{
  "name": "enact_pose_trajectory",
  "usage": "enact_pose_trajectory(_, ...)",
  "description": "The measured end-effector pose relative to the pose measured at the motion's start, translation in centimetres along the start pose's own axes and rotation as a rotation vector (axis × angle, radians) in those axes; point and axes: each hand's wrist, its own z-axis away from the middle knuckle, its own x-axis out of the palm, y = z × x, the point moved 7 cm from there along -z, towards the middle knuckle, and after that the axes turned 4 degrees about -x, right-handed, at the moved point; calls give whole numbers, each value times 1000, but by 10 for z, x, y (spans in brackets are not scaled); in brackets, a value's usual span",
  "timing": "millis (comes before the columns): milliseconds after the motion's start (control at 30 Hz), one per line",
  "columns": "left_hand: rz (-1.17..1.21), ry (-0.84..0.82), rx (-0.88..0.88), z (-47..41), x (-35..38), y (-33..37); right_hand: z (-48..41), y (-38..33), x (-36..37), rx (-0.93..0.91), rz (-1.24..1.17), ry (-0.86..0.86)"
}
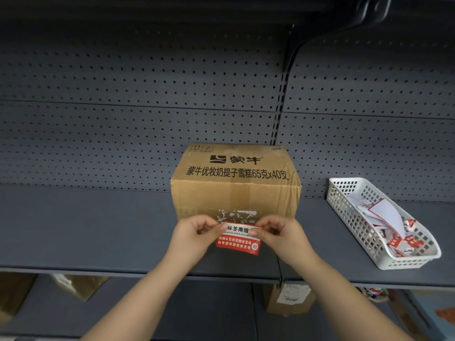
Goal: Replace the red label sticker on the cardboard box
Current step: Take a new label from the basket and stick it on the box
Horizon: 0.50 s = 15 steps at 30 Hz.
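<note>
A person's left hand (194,232) and right hand (283,233) hold a red label sticker (238,239) in front of the near face of a cardboard box (234,190) standing on a grey shelf (86,230). The fingers (222,227) of each hand are pinched narrow on the sticker's upper corners, one on each side. The sticker hangs just below a patch of torn white residue (237,216) on the box, with its printed side facing the camera and its long axis running left to right, tilted slightly down to the right. To seat it well, the top edge likely needs levelling against the box, centring over the residue, then pressing from the middle outward to avoid creases. A white basket (344,193) of discarded scraps sits well to the right.
</note>
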Motion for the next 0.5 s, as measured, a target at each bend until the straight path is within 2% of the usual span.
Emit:
enact_pose_trajectory(267, 27, 30, -16, -8, 3, -9, -5, 11, 3, 87, 49, 81)
enact_pose_trajectory(367, -50, 84, 2, -13, 2, -16, -11, 15, 6, 102, 130, 145)
enact_pose_trajectory(500, -258, 193, 64, -16, -3, -17, -17, 9, 12, 26, 347, 214)
